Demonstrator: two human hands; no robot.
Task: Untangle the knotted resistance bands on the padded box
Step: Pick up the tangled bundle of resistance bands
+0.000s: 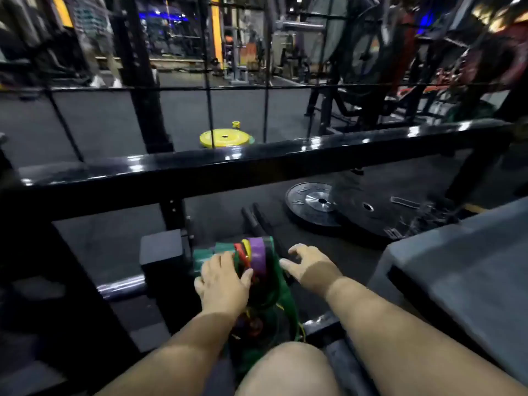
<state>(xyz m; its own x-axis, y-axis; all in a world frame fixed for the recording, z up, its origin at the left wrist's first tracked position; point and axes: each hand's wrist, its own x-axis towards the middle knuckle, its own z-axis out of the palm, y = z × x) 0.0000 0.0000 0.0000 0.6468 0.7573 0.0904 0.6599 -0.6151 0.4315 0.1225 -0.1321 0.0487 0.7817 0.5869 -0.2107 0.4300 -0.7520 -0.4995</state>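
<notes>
A bundle of resistance bands [257,254], purple, yellow, red and green, hangs looped over a low bar of the black rack and trails down toward my knee. My left hand [224,281] lies on the left side of the bundle, fingers spread over the green and red bands. My right hand [307,265] hovers just right of the bundle with fingers spread and loosely bent, holding nothing. The grey padded box [463,270] stands at the right, with no bands on its visible top.
A thick black rack beam [257,167] crosses the view above the bands. Black weight plates [337,207] lie on the floor behind, and a yellow plate [224,137] farther back. A chrome bar end [123,287] sticks out at left. My knee [288,367] is below.
</notes>
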